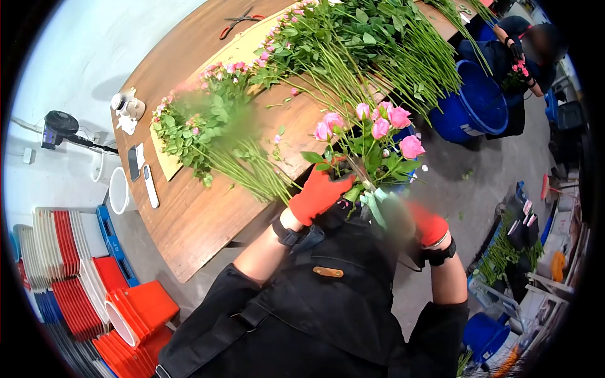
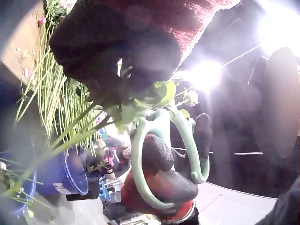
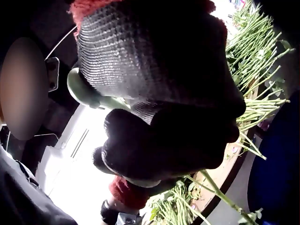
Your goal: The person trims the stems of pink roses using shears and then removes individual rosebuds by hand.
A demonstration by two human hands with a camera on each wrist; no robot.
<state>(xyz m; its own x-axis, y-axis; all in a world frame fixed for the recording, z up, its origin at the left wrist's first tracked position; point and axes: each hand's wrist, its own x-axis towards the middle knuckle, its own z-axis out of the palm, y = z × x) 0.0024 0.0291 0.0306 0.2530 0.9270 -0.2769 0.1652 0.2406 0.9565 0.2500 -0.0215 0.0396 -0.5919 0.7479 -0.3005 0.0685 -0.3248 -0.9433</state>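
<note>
My left hand, in a red glove with dark palm, grips a rose stem under a spray of pink roses in front of my apron. Its leafy stem slants down out of that hand in the left wrist view. With my right hand, gloved the same way, I hold scissors by their pale green handles, the fingers through the loops. The blades are mostly hidden among leaves close to my left hand. In the right wrist view, the dark glove covers most of the scissors.
On the wooden table lie a rose pile, a larger heap of stems and red-handled pliers. A blue bucket stands beyond the table edge, near another person. Red crates are stacked at lower left.
</note>
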